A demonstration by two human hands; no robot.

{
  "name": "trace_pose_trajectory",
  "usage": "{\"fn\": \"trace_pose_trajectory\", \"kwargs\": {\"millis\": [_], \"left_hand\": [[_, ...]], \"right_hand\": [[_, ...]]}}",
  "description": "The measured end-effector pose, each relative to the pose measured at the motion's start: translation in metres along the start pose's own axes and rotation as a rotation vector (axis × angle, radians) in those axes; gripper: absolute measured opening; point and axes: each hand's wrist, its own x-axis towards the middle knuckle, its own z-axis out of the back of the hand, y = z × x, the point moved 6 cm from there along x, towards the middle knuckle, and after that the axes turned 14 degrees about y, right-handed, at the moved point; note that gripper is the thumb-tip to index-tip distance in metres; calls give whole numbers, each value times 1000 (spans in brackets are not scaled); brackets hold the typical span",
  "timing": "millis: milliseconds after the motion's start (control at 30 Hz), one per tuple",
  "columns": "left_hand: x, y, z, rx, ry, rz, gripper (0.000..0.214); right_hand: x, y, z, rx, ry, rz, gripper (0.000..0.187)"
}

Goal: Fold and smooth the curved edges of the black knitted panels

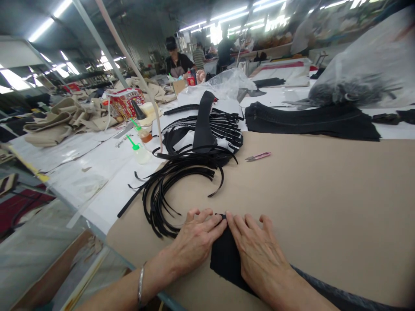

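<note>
A black fabric piece [223, 257] lies on the tan board near the front edge, and its long tail runs off to the lower right under my right wrist. My left hand [197, 237], with a silver bangle at the wrist, pinches the far end of this fabric between thumb and fingers. Right beside it, my right hand [256, 246] presses on the same end, its fingertips gripping the edge and its palm over the cloth. The two hands almost touch there. Just beyond my left hand sits a bundle of thin black strips [155, 194], curved and loosely piled.
Thread snips [258, 157] lie on the tan board [324, 194]. Behind the strips are stacked black cut pieces [223, 129]. A long black panel [308, 121] lies at the back right, near a clear plastic bag [372, 65]. Green-tipped bottles [140, 151] stand left. Several people work farther back.
</note>
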Motion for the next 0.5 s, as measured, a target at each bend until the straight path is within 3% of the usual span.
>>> {"fn": "trace_pose_trajectory", "kwargs": {"millis": [167, 267, 500], "left_hand": [[0, 0, -1, -6, 9, 9, 42], [0, -1, 0, 7, 4, 3, 45], [1, -1, 7, -2, -21, -7, 52]], "right_hand": [[6, -8, 16, 83, 169, -54, 71], [-1, -17, 22, 196, 203, -134, 65], [-8, -25, 27, 285, 288, -244, 13]]}}
